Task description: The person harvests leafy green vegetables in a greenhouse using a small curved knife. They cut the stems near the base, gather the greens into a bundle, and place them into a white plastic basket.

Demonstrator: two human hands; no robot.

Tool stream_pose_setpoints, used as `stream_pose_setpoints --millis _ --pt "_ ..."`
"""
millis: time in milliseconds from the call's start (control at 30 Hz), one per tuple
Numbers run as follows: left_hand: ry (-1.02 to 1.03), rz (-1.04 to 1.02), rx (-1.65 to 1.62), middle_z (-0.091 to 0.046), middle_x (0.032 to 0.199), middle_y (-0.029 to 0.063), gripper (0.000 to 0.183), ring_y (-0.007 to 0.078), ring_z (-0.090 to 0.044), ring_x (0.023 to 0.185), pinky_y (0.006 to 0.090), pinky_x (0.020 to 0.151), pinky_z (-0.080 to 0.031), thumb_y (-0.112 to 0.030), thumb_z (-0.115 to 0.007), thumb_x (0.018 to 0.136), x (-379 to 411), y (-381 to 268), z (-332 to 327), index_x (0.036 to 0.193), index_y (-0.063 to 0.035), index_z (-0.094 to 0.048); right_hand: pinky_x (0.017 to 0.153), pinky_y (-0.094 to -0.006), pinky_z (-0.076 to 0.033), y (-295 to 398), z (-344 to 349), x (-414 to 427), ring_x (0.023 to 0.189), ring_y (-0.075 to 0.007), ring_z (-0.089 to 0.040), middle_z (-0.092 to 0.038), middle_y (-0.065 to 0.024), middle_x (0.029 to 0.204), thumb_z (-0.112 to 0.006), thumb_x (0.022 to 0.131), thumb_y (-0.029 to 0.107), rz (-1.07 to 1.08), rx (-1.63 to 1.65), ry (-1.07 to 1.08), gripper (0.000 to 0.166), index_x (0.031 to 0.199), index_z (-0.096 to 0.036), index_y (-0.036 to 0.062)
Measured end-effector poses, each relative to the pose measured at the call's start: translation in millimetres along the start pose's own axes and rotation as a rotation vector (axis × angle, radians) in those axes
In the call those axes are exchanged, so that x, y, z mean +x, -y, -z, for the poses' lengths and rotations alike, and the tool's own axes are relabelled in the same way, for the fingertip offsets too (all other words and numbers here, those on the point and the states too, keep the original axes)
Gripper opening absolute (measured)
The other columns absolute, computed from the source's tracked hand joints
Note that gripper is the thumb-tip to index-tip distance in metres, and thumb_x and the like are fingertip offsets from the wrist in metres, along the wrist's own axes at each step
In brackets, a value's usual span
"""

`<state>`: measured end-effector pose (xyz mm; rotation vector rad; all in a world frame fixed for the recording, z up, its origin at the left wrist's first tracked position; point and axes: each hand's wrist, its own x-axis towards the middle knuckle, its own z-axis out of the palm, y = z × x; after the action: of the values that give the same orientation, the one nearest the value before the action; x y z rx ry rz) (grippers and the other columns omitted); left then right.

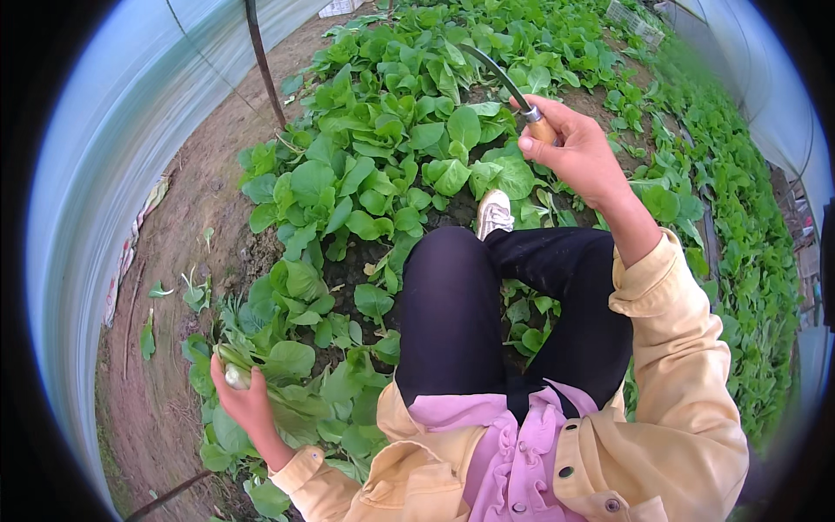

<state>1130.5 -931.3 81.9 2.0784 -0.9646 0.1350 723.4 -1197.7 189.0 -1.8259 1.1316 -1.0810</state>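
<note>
My right hand (574, 147) is raised over the leafy rows and grips the wooden handle of a sickle (499, 75). The curved dark blade points away from me, up and to the left, above the plants. Low on the left, my left hand (241, 395) is closed around a cut leafy green plant (238, 375). Its pale stem end shows between thumb and fingers, and its leaves blend into the greens beside it. Rooted leafy greens (339, 176) spread in front of me and on both sides of my legs.
Bare soil (169, 274) with a few loose leaves (149, 336) runs along the plastic sheeting wall (78, 215). A thin dark pole (264, 65) slants at the upper left. My shoe (494, 212) stands among the plants. A pale plastic crate (634, 23) lies at the far right.
</note>
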Motion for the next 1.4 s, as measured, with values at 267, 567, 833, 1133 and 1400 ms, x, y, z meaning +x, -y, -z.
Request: stream_pose_setpoints --millis 267,567,833,1133,1400 --pt "-0.083 0.109 0.11 -0.057 0.118 0.0137 0.06 0.021 -0.055 0.106 0.0322 0.093 -0.041 -0.004 -0.068 0.071 -45.8 -8.4 47.5 0.127 -0.0025 -0.047 0.061 -0.0221 -0.047 -17.8 -64.4 12.8 0.071 -0.0082 -0.057 -0.059 -0.0029 0.086 -0.063 0.085 0.016 -0.104 0.241 0.192 0.048 0.128 -0.047 0.0012" --pt "0.075 -0.026 0.23 -0.056 0.119 0.0083 0.061 0.0271 -0.058 0.104 0.0349 0.088 -0.045 -0.005 -0.066 0.067 -55.5 -33.6 34.5 0.126 -0.012 -0.049 0.049 -0.0182 -0.041 -22.9 -88.3 -5.1 0.059 -0.0052 -0.05 -0.057 -0.0009 0.078 -0.062 0.087 0.024 -0.211 0.216 0.312 0.043 0.123 -0.051 0.0019" --pt "0.681 -0.278 0.356 -0.058 0.108 0.0085 0.052 0.0333 -0.061 0.086 0.0424 0.073 -0.05 -0.006 -0.061 0.065 7.7 -48.0 -98.7 0.115 -0.0121 -0.054 0.048 -0.0175 -0.037 -77.5 -154.9 -7.9 0.058 -0.0041 -0.047 -0.057 0.0021 0.07 -0.056 0.091 0.032 -0.361 0.069 0.435 0.035 0.114 -0.062 0.0073" --pt "1.275 -0.188 0.737 -0.036 0.142 0.0084 0.044 0.0293 -0.061 0.1 0.0391 0.081 -0.05 -0.015 -0.061 0.067 63.6 22.0 -289.6 0.111 -0.0132 -0.061 0.061 -0.0223 -0.045 -152.7 -257.5 -22.2 0.065 -0.0076 -0.057 -0.063 -0.0027 0.076 -0.059 0.089 0.025 -0.526 0.175 0.403 0.03 0.106 -0.064 0.0007" --pt "1.196 0.1 0.86 -0.013 0.151 0.0154 0.052 0.0299 -0.063 0.096 0.0388 0.078 -0.052 -0.016 -0.064 0.066 81.9 100.4 -291.3 0.118 -0.0155 -0.055 0.071 -0.0275 -0.047 -187.9 -331.7 -25.0 0.075 -0.0163 -0.062 -0.066 -0.0113 0.086 -0.062 0.085 0.025 -0.572 0.108 0.613 0.033 0.11 -0.061 0.003"
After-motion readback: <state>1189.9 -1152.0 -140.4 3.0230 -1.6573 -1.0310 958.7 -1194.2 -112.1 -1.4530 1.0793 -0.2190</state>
